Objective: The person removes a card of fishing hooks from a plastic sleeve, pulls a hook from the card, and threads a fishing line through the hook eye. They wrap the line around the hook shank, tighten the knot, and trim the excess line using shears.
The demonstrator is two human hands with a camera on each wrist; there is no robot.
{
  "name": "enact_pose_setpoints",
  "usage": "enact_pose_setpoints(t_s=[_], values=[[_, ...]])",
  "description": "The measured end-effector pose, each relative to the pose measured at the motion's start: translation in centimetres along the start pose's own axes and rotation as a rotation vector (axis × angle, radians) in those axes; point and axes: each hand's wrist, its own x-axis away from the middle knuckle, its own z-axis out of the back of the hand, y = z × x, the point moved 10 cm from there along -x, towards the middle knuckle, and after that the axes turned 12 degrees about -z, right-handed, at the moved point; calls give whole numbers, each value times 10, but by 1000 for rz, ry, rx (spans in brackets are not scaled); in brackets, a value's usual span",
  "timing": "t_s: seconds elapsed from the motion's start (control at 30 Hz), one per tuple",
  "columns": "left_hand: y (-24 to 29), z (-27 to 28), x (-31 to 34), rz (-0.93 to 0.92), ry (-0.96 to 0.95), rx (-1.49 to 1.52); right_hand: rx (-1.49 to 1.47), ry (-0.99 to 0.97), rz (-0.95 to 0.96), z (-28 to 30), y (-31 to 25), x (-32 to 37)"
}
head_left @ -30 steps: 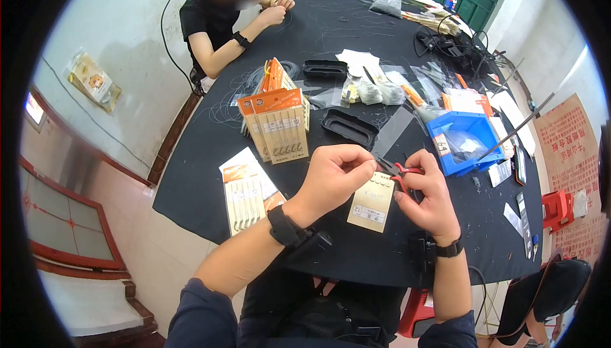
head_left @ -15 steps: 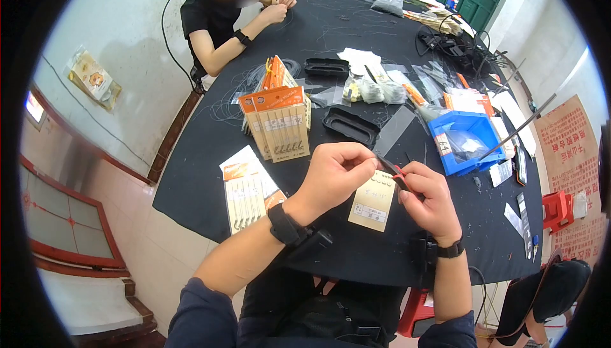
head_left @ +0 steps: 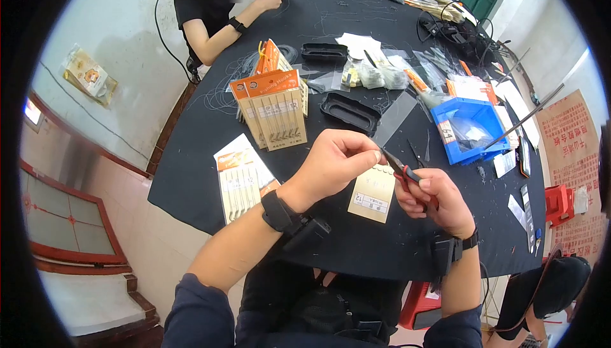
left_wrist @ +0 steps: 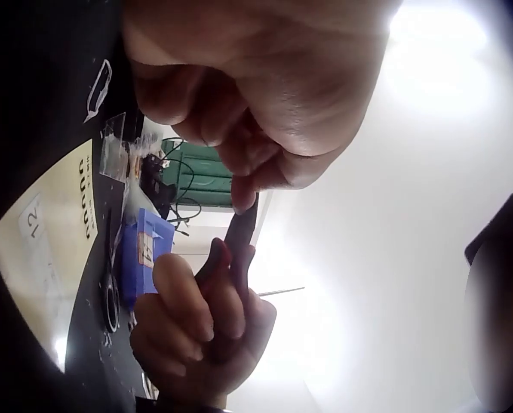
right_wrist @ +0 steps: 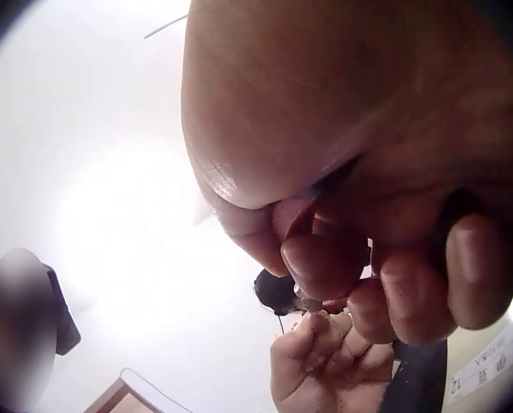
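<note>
My left hand (head_left: 374, 156) has its fingers curled and pinches something too small to make out, right at the tip of the small red-handled pliers (head_left: 405, 175). My right hand (head_left: 425, 190) grips the pliers' handles, just right of the left hand. Both hands hover above a beige card (head_left: 373, 194) marked 12, which lies on the black table (head_left: 191, 176). The left wrist view shows the left fingertips (left_wrist: 243, 194) meeting the dark pliers tip (left_wrist: 241, 234), with the right hand (left_wrist: 196, 335) wrapped round the handles below. In the right wrist view the right hand (right_wrist: 368, 258) fills the frame.
An upright stack of orange-topped hook cards (head_left: 275, 117) stands left of my hands, and more cards (head_left: 240, 179) lie flat near the table edge. Black trays (head_left: 349, 112), clear bags (head_left: 372, 90) and a blue bin (head_left: 468, 128) sit beyond. Another person (head_left: 210, 10) works at the far left.
My right hand has drawn slightly down and to the right with the pliers, whose tip now points up-left to the left fingertips. The left hand has lifted a little.
</note>
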Motion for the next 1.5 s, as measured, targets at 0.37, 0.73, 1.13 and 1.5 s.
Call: enact_pose_setpoints(t_s=[0.37, 0.73, 1.13, 1.5], values=[[-2, -4, 0, 14, -40, 5, -236, -155, -135, -7, 9, -1], [-3, -4, 0, 24, -39, 17, -383, -204, -187, -10, 16, -2], [-6, -5, 1, 50, -28, 110, -532, -307, -228, -14, 20, -2], [-2, -8, 2, 33, -24, 133, -654, -427, -271, -20, 22, 0]])
